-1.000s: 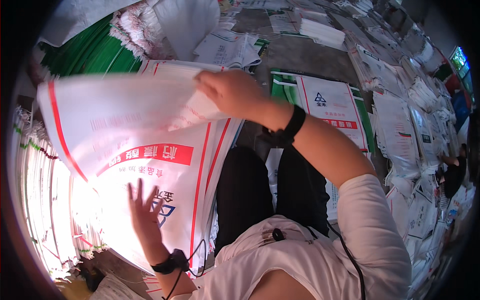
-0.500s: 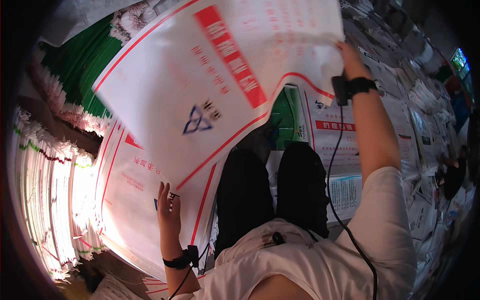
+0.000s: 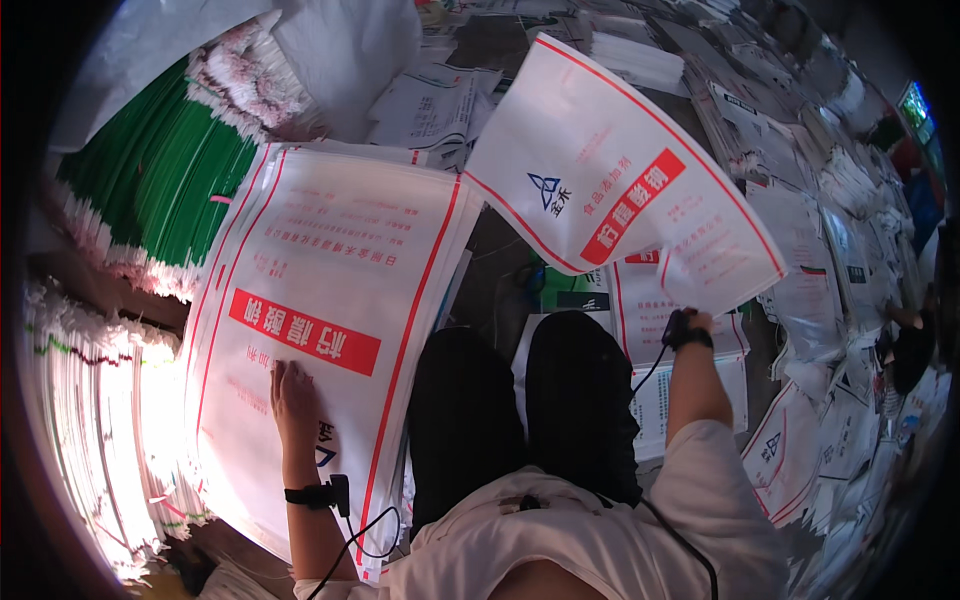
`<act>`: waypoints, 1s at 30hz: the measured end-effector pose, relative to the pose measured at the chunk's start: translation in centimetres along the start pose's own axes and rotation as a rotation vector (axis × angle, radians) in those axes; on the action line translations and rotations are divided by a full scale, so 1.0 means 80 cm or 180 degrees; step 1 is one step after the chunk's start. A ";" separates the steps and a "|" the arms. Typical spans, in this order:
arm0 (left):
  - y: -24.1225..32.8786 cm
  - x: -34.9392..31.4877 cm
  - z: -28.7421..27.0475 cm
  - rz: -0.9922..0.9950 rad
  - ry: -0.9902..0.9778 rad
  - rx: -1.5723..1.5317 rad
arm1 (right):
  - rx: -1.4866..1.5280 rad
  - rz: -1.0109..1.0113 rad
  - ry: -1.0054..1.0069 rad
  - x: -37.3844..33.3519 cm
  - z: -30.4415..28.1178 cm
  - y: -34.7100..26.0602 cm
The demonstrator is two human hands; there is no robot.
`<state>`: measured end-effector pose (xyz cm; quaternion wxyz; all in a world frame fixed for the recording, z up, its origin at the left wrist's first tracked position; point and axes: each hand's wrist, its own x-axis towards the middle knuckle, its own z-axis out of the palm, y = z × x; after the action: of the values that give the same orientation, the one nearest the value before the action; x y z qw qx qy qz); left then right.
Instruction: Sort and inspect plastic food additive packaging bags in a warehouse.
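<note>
White and red lie under my left hand (image 3: 293,400), which is loosely open with its fingers close together, palm down over the top of a pile of flat bags (image 3: 330,250) and gripping nothing. My right hand (image 3: 698,321) is closed on the near edge of a single printed bag (image 3: 610,170); some of its fingers are hidden, but the plastic creases toward them. That bag spreads slantwise up and away from me, ahead and to the right, its red band and blue emblem facing up, its far corner pointing toward the top of the view. A dark strap (image 3: 313,496) circles my left wrist and another (image 3: 690,337) my right, both with black cables. Between the hands are my knees in black trousers (image 3: 468,400), the pile close along their left side. Beyond my right knee, partly beneath the raised bag, more printed bags (image 3: 700,390) lie stacked. Left of the pile stand a green bundle (image 3: 160,170) with frayed pale ends and, nearer me, a white bundle (image 3: 100,430) in harsh light. A pale sheet (image 3: 350,70) hangs over the far left, and heaped bags (image 3: 800,260) run along the right toward a small bright window (image 3: 916,112).
</note>
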<state>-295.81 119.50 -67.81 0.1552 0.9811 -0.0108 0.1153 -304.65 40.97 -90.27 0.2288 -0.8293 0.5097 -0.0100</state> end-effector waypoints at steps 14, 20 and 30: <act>0.009 0.022 0.037 0.0157 0.0217 0.0873 | 0.0630 0.0898 -0.0663 -0.177 0.030 -0.033; 0.015 0.015 0.030 -0.0056 0.0225 0.0868 | -0.0211 -0.0064 -0.0670 -0.208 0.036 -0.063; 0.029 0.017 0.027 -0.0118 0.0206 0.0721 | -0.0275 -0.0878 -0.1011 -0.174 0.077 0.009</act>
<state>-294.15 116.65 -68.79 0.0458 0.9881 0.0254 0.1445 -310.38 54.78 -93.06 0.2670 -0.8914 0.3489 0.1114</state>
